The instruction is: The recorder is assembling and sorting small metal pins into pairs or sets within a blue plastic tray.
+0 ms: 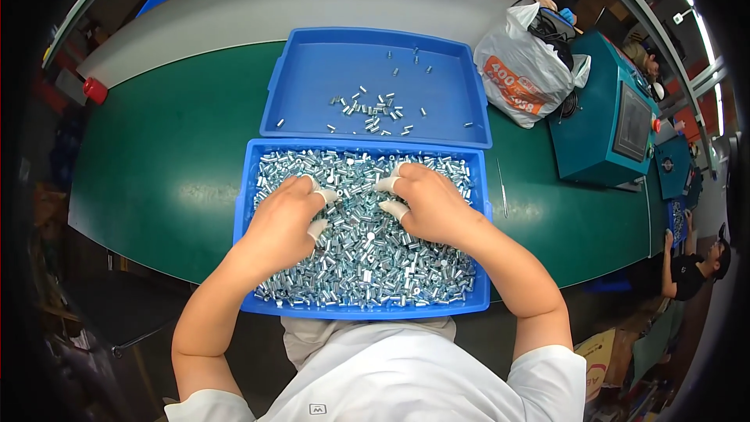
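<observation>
Centrally, jumbled metal pieces [355, 230] lie between our half-curled left grip [285, 217] and right grip [431, 199]; whether either holds any, we cannot tell.

Both my hands bend inward, facing each other, thumbs apart from the forefingers.
My left hand [283, 215], near 9 o'clock of the view's middle, points its white-covered fingertips [318, 228] toward 3 o'clock; my right hand [431, 202], back upward, sits near 3 o'clock and points its own toward 9. Both elbows are bent: my bare left forearm [228, 281] slants up toward 1 o'clock, my bare right forearm [512, 262] toward 11.
</observation>
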{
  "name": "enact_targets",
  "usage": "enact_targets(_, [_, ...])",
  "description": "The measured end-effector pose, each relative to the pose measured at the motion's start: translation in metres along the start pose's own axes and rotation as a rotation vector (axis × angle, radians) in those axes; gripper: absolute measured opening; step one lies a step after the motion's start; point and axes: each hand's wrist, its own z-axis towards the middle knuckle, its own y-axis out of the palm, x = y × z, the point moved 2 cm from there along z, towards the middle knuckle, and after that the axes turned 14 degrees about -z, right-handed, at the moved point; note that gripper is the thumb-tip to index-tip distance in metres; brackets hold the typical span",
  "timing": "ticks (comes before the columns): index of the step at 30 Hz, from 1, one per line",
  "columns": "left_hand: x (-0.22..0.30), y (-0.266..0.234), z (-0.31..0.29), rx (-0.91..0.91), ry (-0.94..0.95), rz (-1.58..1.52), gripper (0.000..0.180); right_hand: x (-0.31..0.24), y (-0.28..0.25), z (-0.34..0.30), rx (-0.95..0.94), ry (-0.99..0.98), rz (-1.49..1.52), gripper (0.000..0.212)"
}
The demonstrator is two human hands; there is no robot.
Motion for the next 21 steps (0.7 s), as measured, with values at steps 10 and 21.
enact_targets(10, [-0.02, 0.003, 0.009, -0.011, 0.053, 0.03, 0.023, 0.003, 0.002, 0.008, -0.075, 0.015, 0.069, 0.017])
enact_targets(21, [-0.013, -0.002, 0.014, -0.061, -0.014, 0.041, 0.013, 0.001, 0.0, 0.017, -0.006, 0.101, 0.279, 0.021])
